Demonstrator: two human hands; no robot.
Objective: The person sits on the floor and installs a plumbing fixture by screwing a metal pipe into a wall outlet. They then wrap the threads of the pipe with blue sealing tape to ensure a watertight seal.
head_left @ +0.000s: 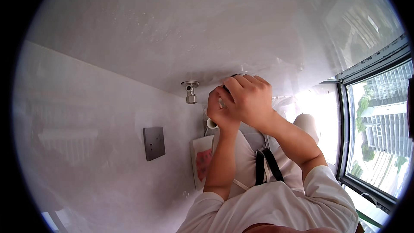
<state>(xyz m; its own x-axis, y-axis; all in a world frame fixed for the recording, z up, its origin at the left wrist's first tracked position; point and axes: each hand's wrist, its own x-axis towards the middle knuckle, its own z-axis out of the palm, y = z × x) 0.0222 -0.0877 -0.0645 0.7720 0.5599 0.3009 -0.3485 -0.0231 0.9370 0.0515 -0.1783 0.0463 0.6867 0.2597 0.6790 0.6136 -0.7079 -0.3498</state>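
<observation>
— Pale plaster wall [172, 26] fills most of the view, bending with the lens, and a dark-framed window [379, 129] runs down the right side with tall buildings outside.

— What is fixed on the wall?

— Going down in size: a white bag [246, 155] with black straps hangs below the hands, a white packet [200, 164] with a red patch sits beside it, then a grey square plate [154, 143] further left, and a small metal valve [190, 91] sticks out just left of the hands.

— And the hands?

— Both are raised against the wall, pressed together. The right hand [248, 101] lies over the left hand [220, 114], fingers curled tight round something dark that barely shows at the top. The left is closed too, just under it, with a small white pipe end [211, 123] peeping out at its lower edge.

— Can you tell what the dark thing is?

— No, the fingers hide nearly all of it.
</observation>
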